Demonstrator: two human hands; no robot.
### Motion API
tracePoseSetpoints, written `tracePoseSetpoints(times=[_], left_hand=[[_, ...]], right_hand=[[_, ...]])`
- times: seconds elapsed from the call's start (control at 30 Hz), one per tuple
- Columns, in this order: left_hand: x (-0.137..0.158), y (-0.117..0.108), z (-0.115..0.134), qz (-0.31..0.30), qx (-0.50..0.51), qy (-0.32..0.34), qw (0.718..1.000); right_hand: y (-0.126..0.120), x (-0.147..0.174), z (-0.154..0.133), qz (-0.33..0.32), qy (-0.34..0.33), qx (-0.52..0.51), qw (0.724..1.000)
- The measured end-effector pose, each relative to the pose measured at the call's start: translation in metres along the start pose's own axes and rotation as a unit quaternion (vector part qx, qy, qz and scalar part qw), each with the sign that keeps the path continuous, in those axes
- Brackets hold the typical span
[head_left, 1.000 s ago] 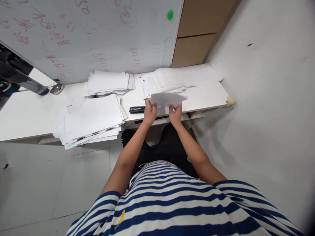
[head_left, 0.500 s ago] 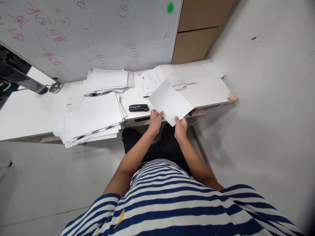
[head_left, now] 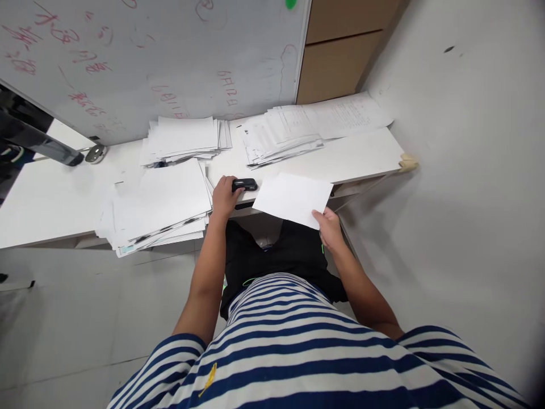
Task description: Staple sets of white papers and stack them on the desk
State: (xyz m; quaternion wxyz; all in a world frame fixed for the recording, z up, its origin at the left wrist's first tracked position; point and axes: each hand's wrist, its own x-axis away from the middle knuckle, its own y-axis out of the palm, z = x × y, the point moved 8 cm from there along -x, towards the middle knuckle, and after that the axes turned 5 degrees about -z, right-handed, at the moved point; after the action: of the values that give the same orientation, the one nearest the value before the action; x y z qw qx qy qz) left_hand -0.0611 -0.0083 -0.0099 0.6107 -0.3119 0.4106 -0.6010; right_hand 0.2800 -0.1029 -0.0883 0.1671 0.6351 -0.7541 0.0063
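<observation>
My left hand point(head_left: 226, 197) is closed around the left end of a black stapler point(head_left: 246, 184), which lies on the white desk. Between my right thumb and fingers is the lower right corner of a white sheet of paper point(head_left: 293, 199); whether it is one sheet or several I cannot tell. My right hand point(head_left: 330, 228) hovers just off the desk's front edge. The paper slants over that edge, to the right of the stapler. Left of my left hand lies a large stack of papers point(head_left: 166, 199), its lower part jutting past the desk edge.
Behind it is a second paper stack point(head_left: 185, 136). Printed sheets point(head_left: 283, 133) lie fanned at the back right. A whiteboard point(head_left: 170, 51) with red writing rises behind the desk point(head_left: 361, 150). A computer mouse point(head_left: 96, 153) sits at the left, and a wall point(head_left: 460, 170) bounds the right.
My left hand has let go of the paper and moved left onto the stapler. The paper, now in my right hand alone, has turned and dropped lower.
</observation>
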Motion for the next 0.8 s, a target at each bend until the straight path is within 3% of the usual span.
tracePoseSetpoints(times=[0.27, 0.63, 0.8], left_hand=[[0.005, 0.001, 0.01, 0.01, 0.022, 0.036, 0.999], [0.003, -0.004, 0.013, -0.037, 0.114, 0.003, 0.993], [-0.013, -0.023, 0.036, 0.016, 0.141, 0.01, 0.99]], right_hand=[[0.012, -0.009, 0.004, -0.032, 0.006, 0.051, 0.998], [0.036, -0.03, -0.006, -0.064, -0.018, 0.043, 0.997], [0.036, -0.028, -0.011, -0.069, -0.017, 0.05, 0.996]])
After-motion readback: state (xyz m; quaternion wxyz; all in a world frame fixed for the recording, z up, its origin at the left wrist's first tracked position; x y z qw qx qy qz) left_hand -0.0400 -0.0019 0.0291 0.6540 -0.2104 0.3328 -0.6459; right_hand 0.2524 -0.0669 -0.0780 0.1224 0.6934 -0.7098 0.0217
